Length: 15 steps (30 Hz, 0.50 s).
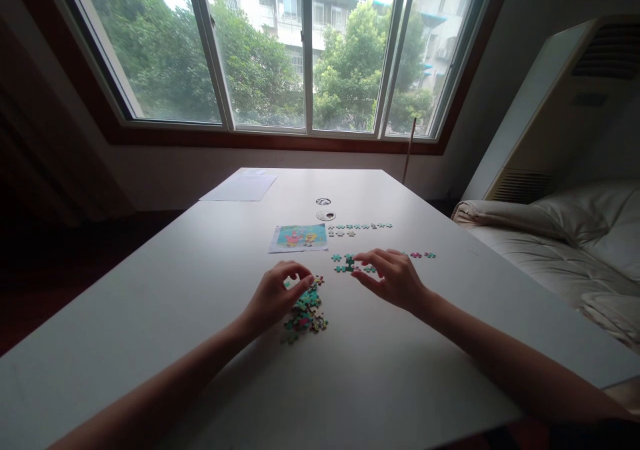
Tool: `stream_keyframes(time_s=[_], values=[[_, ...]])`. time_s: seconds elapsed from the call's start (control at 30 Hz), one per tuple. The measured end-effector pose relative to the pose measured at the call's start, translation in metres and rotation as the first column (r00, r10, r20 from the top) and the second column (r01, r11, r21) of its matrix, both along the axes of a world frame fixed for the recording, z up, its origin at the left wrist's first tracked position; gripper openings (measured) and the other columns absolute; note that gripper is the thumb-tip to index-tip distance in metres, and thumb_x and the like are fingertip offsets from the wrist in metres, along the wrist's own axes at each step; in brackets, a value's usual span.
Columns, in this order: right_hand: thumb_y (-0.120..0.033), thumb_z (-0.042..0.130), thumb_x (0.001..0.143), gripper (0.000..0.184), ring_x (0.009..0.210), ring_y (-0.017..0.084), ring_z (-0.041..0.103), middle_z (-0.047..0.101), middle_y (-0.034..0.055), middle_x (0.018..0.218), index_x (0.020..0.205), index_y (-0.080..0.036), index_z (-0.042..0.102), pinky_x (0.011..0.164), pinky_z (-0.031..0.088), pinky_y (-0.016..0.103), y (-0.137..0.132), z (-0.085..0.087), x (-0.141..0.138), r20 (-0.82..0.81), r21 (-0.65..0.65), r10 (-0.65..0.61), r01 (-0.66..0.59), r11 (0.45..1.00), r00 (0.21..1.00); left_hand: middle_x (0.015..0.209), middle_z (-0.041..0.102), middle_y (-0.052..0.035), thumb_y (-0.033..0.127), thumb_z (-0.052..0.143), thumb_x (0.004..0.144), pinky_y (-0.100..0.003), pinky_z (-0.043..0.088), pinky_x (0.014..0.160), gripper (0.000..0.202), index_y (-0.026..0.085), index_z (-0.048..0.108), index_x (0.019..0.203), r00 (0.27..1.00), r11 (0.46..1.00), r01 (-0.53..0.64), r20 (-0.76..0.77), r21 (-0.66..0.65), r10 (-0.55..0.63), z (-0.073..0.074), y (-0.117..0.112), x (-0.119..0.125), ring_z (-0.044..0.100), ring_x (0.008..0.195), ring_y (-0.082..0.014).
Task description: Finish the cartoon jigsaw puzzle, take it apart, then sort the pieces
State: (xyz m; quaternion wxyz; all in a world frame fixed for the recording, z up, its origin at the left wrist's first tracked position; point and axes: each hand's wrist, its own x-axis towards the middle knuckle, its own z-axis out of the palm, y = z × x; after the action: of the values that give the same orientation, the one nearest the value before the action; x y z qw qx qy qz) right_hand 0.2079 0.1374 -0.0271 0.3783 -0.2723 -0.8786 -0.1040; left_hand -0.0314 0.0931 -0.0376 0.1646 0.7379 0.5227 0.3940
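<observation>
Over a heap of jigsaw puzzle pieces (305, 317), my left hand (280, 290) has its thumb and forefinger pinched together. A small yellow and red piece (319, 280) shows beside those fingertips; whether it is held is unclear. My right hand (393, 277) grips a dark green puzzle piece (349, 263) between thumb and forefinger, above rows of loose pieces. Some of those pieces are hidden behind the right hand, while a pink piece (416, 255) shows beyond it. Left of the rows lies a picture sheet (301, 237) with pink and yellow cartoon figures.
Farther rows of pieces (357, 226) lie beyond the right hand. Two round items (326, 216) sit behind the picture sheet. White paper (239, 187) rests at the far left of the white table (165, 290). A padded seat (540, 237) stands to the right, below a window wall.
</observation>
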Motion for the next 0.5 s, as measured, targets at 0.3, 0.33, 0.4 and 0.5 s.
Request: stream_keyframes(time_s=[0.3, 0.33, 0.4, 0.5], values=[[-0.037, 0.047, 0.083, 0.025, 0.06, 0.01, 0.055, 0.066, 0.002, 0.083, 0.098, -0.021, 0.059, 0.063, 0.038, 0.024, 0.024, -0.002, 0.012, 0.166, -0.015, -0.074, 0.078, 0.997, 0.983, 0.071, 0.059, -0.0007, 0.03, 0.051, 0.077, -0.026, 0.039, 0.065, 0.016, 0.018, 0.06, 0.071, 0.994, 0.998, -0.065, -0.084, 0.021, 0.067, -0.009, 0.011, -0.018, 0.051, 0.069, -0.0148], [-0.038, 0.047, 0.083, 0.026, 0.062, 0.011, 0.056, 0.066, 0.002, 0.083, 0.098, -0.021, 0.059, 0.063, 0.038, 0.024, 0.031, -0.002, 0.012, 0.2, -0.035, -0.096, 0.105, 0.994, 0.975, 0.071, 0.06, -0.0007, 0.03, 0.051, 0.077, -0.026, 0.039, 0.065, 0.016, 0.018, 0.06, 0.071, 0.994, 0.998, -0.063, -0.085, 0.019, 0.064, -0.01, 0.012, -0.019, 0.051, 0.07, -0.0148], [-0.04, 0.048, 0.082, 0.026, 0.062, 0.011, 0.057, 0.065, 0.0011, 0.081, 0.098, -0.023, 0.06, 0.059, 0.037, 0.023, 0.05, -0.002, 0.015, 0.245, -0.118, -0.15, 0.183, 0.976, 0.958, 0.071, 0.06, -0.0006, 0.03, 0.051, 0.077, -0.026, 0.039, 0.065, 0.016, 0.018, 0.06, 0.071, 0.994, 0.998, -0.06, -0.086, 0.013, 0.061, -0.011, 0.013, -0.022, 0.051, 0.07, -0.015], [-0.041, 0.052, 0.078, 0.024, 0.061, 0.011, 0.057, 0.065, -0.0018, 0.079, 0.094, -0.026, 0.061, 0.054, 0.036, 0.021, 0.083, -0.002, 0.017, 0.288, -0.329, -0.178, 0.272, 0.904, 0.941, 0.07, 0.06, -0.0005, 0.03, 0.051, 0.077, -0.026, 0.039, 0.065, 0.016, 0.018, 0.06, 0.07, 0.994, 0.998, -0.066, -0.087, 0.006, 0.066, -0.011, 0.015, -0.026, 0.051, 0.07, -0.0152]])
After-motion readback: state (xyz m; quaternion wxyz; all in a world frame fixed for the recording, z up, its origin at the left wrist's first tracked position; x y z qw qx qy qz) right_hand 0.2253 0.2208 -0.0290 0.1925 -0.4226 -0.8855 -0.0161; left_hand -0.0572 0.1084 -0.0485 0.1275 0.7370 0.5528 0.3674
